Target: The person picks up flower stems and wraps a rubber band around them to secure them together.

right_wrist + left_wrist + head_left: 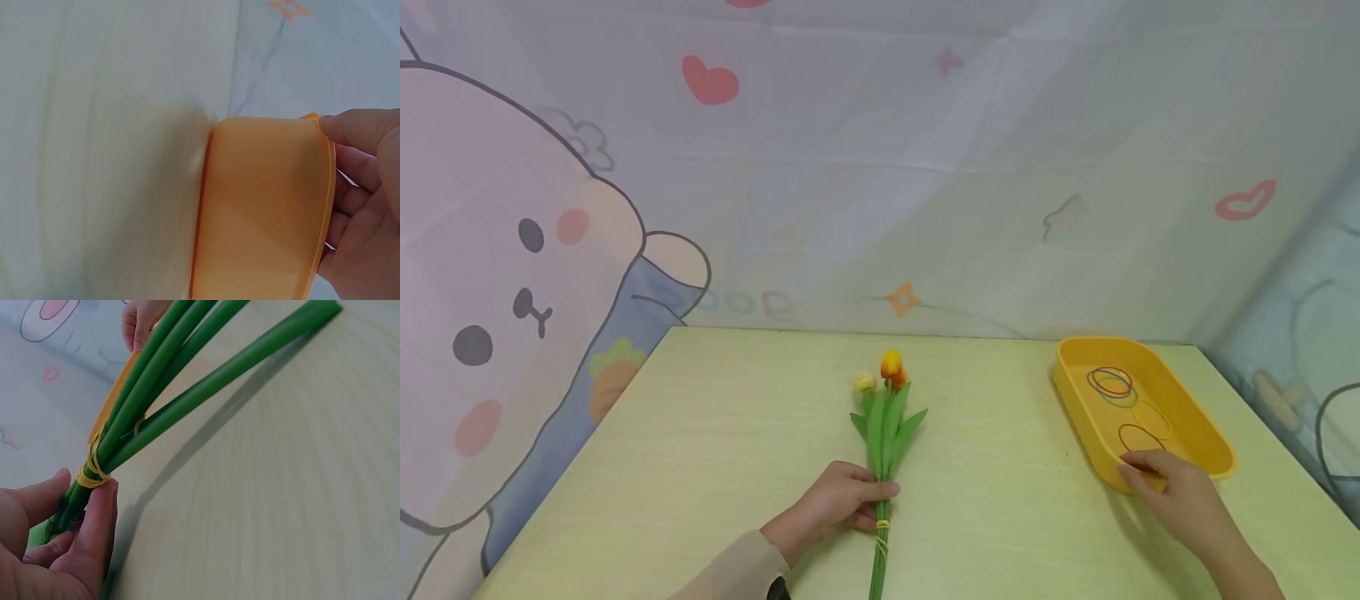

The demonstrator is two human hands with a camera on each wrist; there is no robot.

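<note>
My left hand holds a bunch of artificial tulips by the stems, thumb across them and fingers beneath. One yellow-orange, one orange and one pale yellow bloom point away from me. Just beyond the grip in the left wrist view, a yellow rubber band winds round the green stems, which fan apart. At the right, my right hand pinches the near rim of a yellow plastic tray. In the right wrist view, the thumb lies at the tray's rim, with the other fingers partly hidden behind it.
Inside the tray lie several coloured rubber bands, red, blue and yellow among them. The pale wooden table ends at a printed cloth backdrop. A dark cable-like curve shows at the far right.
</note>
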